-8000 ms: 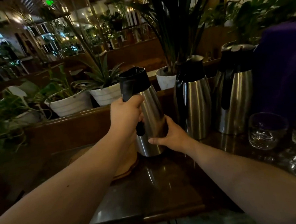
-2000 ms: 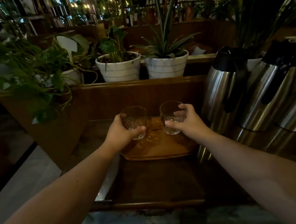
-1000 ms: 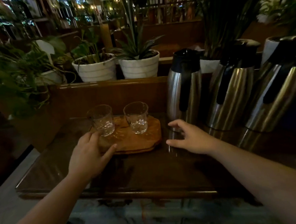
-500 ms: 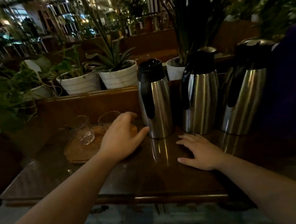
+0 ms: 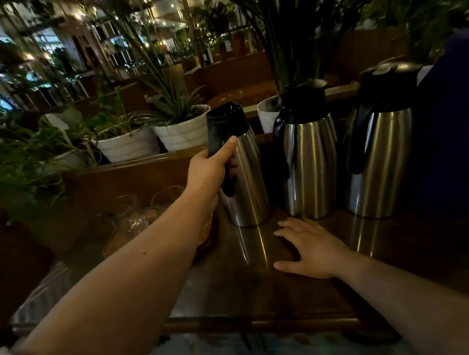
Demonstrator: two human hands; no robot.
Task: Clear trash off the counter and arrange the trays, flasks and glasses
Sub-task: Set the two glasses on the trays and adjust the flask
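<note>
A: Gripping the black handle of the nearest tall steel flask with a black lid [image 5: 241, 171], left hand [image 5: 209, 172] wrapped round it, fingers [image 5: 227, 150] curled shut, thumb lying up along the handle towards the lid

B: Tilting at all, or standing flat?

A: Leaning slightly, base apparently touching the dark polished wooden tabletop [image 5: 262, 285]; probably being nudged into line beside the second steel flask [image 5: 307, 156] and the third steel flask [image 5: 379, 146], both standing upright along the back edge

B: And the right hand [image 5: 310, 248]?

A: Lying flat on the tabletop just in front of the flasks, fingers spread wide, holding nothing; likely steadying, or waiting to brace the base

B: Glasses sorted?

A: Sitting together on the flat round-edged wooden tray [image 5: 204, 234] at the left: one clear drinking glass [image 5: 128, 214] and a second clear glass [image 5: 166, 199], partly hidden behind the left forearm, kept well back from the front edge

B: Any trash lying about?

A: Too dark to be telling; nothing obvious showing on the bare surface
</note>
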